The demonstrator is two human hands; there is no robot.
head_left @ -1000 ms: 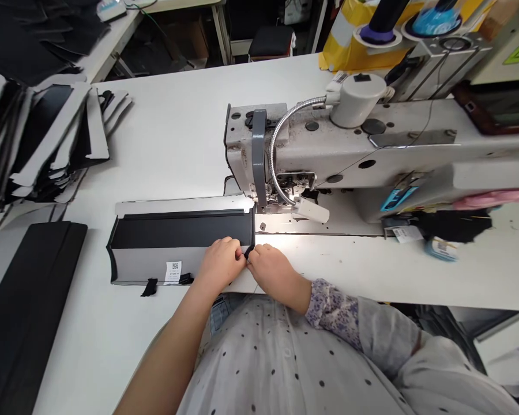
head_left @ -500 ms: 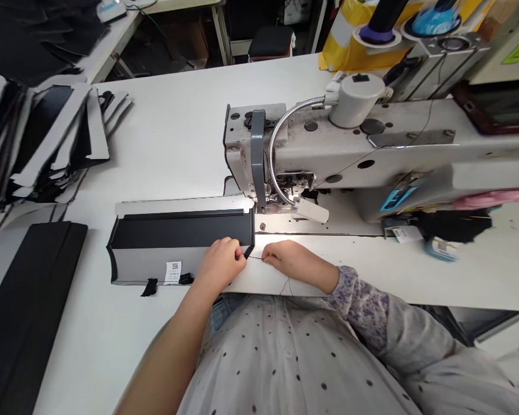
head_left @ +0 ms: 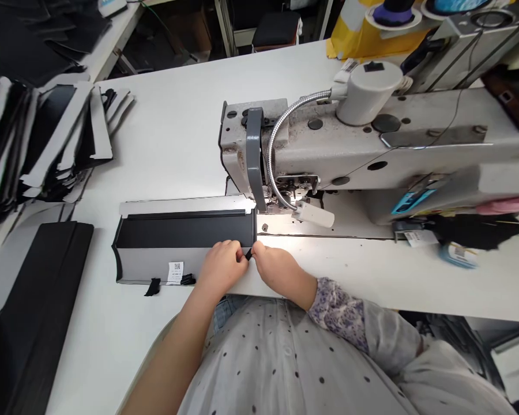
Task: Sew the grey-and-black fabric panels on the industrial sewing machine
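Observation:
A flat sewn panel [head_left: 185, 230], black along the middle with a grey lower part and a pale upper strip, lies on the white table left of the sewing machine's needle area. My left hand [head_left: 225, 265] is closed on the panel's lower right corner, thumb and fingers pinching its black edging. Right beside it, my right hand [head_left: 277, 271] pinches at the same edging from the other side. What sits between its fingertips is hidden. A white label [head_left: 175, 272] and small black tabs show along the panel's lower edge.
The sewing machine [head_left: 328, 138] with its bendable lamp [head_left: 313, 214] stands just beyond my hands. Stacked cut pieces [head_left: 60, 132] are at the left, above a long black piece [head_left: 43, 288]. A black scrap [head_left: 480, 230] lies at the right.
My right hand has moved left, up to the panel's edge beside my left hand. The dark thread that stretched between the hands no longer shows. The view has shifted slightly.

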